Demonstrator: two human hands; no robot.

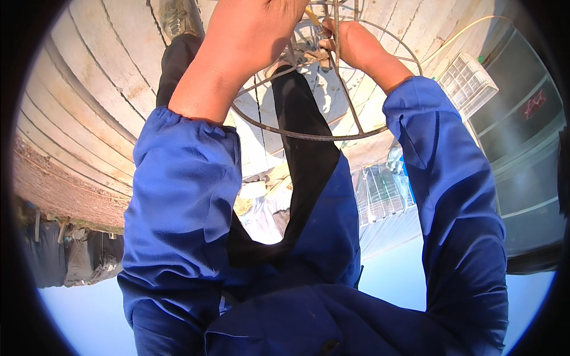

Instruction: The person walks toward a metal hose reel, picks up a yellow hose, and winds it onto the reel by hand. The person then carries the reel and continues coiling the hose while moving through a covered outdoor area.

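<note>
A round frame of rusty metal rods (pixel 307 135), with a wide ring and several uprights, stands before me above the plank-like slabs. My left hand (pixel 258 40) is large at the top edge, over the frame's left side. Its fingers are cut off by the picture's edge, so its grip is hidden. My right hand (pixel 354 44) reaches in among the rods. Its thumb and fingers close on a small metal fitting (pixel 319 30) at the end of a yellow hose (pixel 312 17). Below the fingers hangs a short metal piece (pixel 325 66), partly hidden by the rods.
A white plastic crate (pixel 470 84) stands at the right beside dark sheeting (pixel 516 133). A thin yellow hose (pixel 449 38) curves over the slabs (pixel 102 62). My shoe (pixel 176 20) is at the upper left; my leg (pixel 307 111) is behind the ring.
</note>
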